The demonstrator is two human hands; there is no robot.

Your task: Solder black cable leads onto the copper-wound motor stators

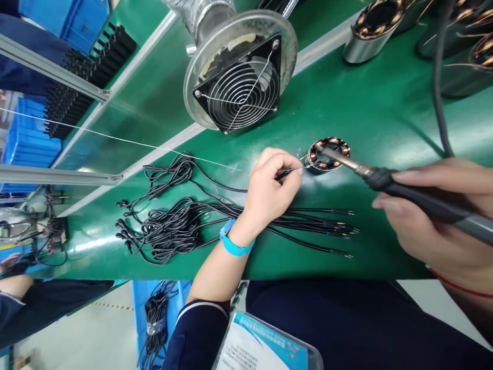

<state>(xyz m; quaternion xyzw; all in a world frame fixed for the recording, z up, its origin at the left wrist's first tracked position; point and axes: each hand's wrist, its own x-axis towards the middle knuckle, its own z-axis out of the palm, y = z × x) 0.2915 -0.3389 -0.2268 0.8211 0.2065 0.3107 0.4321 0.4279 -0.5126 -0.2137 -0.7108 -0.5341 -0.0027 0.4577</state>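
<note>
My left hand (271,185), with a blue wristband, is closed in a pinch on a thin solder wire (154,146) that runs in from the far left, together with a black lead. The pinched end touches a small motor stator (328,154) with copper windings, standing on the green bench. My right hand (442,221) is wrapped round the dark handle of a soldering iron (385,180). The iron's metal tip rests on the stator's top rim.
A bundle of black wire leads (185,226) lies on the green bench (385,108) left of my left hand. A fume extraction fan (241,72) stands behind. More stators (375,28) sit at the far right. Another person's arm (15,285) shows at lower left.
</note>
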